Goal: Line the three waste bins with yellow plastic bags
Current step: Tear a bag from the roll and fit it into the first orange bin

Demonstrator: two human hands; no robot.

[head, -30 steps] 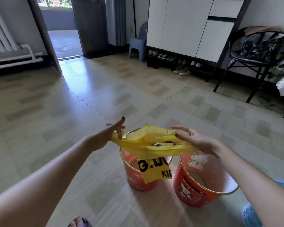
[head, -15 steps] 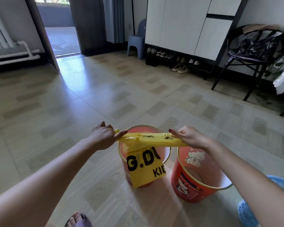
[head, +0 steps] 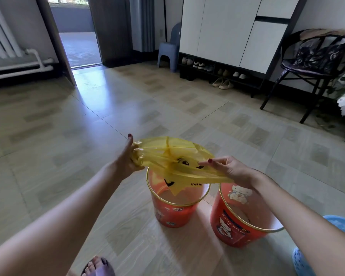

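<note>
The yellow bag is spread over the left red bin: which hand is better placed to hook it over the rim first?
Probably the left hand: it grips the yellow bag just beyond the bin's rim.

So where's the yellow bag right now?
In the head view the yellow bag is low in the middle, stretched between the left hand and right hand, just above the left red bin.
</note>
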